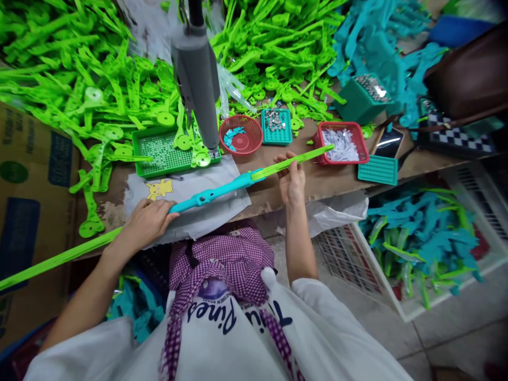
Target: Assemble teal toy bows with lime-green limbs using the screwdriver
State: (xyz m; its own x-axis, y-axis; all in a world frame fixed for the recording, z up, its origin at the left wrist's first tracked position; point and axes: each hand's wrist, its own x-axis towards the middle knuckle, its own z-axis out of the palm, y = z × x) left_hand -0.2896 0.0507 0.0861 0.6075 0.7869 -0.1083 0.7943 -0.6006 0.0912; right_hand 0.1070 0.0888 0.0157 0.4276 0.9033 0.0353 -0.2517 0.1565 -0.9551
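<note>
turquoise-and-green plastic strip (216,191), just one, is held above the front of the desk (327,182); the left hand (148,221) is clamped over its turquoise part, the right hand (292,177) around its right green part, the two hands well apart. green plastic also runs past the left wrist, its join hidden. beneath lies one white sheet (210,221) with one yellow figure (160,189). beyond stand one grey machine (195,69), one green tray (156,171), one round red basket (246,145) of turquoise bits, one small turquoise tray (277,142) of silver parts and one rectangular red box (363,151) of white pieces. rightward are one phone (389,142) and one white crate (377,271). green pieces (99,58) at the back are too many to count.
</note>
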